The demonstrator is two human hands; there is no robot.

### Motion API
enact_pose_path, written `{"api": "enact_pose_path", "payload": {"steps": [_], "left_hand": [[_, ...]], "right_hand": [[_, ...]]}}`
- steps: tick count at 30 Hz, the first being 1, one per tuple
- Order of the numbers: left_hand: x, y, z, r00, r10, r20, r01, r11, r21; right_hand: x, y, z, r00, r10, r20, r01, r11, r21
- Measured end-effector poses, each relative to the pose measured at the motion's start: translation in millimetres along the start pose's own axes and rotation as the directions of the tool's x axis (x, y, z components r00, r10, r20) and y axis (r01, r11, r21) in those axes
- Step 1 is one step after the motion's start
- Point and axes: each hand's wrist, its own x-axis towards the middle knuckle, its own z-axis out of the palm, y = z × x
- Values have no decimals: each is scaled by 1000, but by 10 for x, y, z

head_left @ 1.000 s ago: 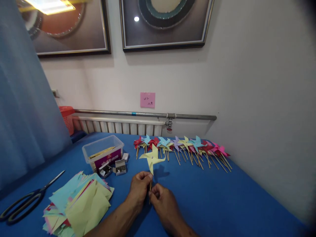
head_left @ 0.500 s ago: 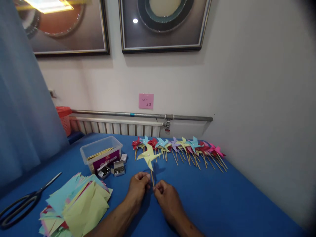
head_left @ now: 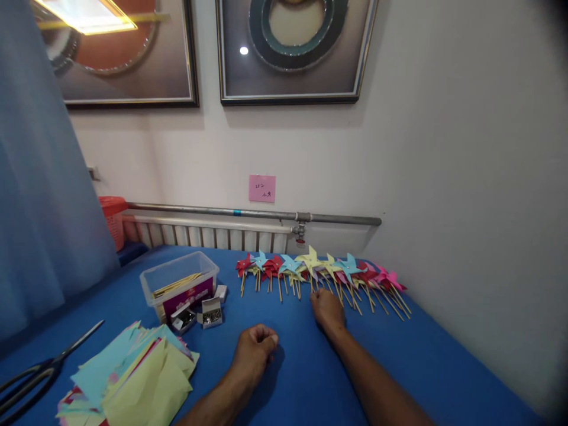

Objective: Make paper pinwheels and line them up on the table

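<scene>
Your right hand (head_left: 327, 309) is closed, its fingers pinched on the lower part of the stick of a yellow pinwheel (head_left: 312, 259). The yellow pinwheel is upright at the middle of the row of pinwheels (head_left: 349, 266), its head overlapping the neighbouring heads in your line of sight. Whether its stick touches the bench (head_left: 293, 367) cannot be told.

Your left hand (head_left: 256, 352) is low over the near middle of the bench, to the left of your right hand and well apart from it. Its fingers are loosely curled and part open, the thumb close to the forefinger; it has hold of nothing that shows.

The row of pinwheels lies along the far side of the bench, heads toward the wall (head_left: 444, 177) and sticks toward you. Red, blue, yellow, purple and pink heads overlap.

To the left, locate the clear plastic tub (head_left: 207, 270), with thin sticks (head_left: 177, 285) inside. Just beside its near right side are an open box of small metal parts (head_left: 212, 312), a second open box (head_left: 182, 319) and a small white box (head_left: 220, 293). Nearer to you is a loose stack of coloured paper (head_left: 148, 384). The scissors (head_left: 52, 368) lie at the near left, beside the stack.
</scene>
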Motion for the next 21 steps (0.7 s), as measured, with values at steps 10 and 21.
{"api": "enact_pose_path", "payload": {"steps": [10,21], "left_hand": [[-7,-57,27,999,36,40,-40,996,85],[37,-150,12,994,77,78,-85,990,114]], "right_hand": [[28,16,104,1000,-11,-18,10,999,-51],[-313,-89,31,964,-223,-147,237,968,86]]}}
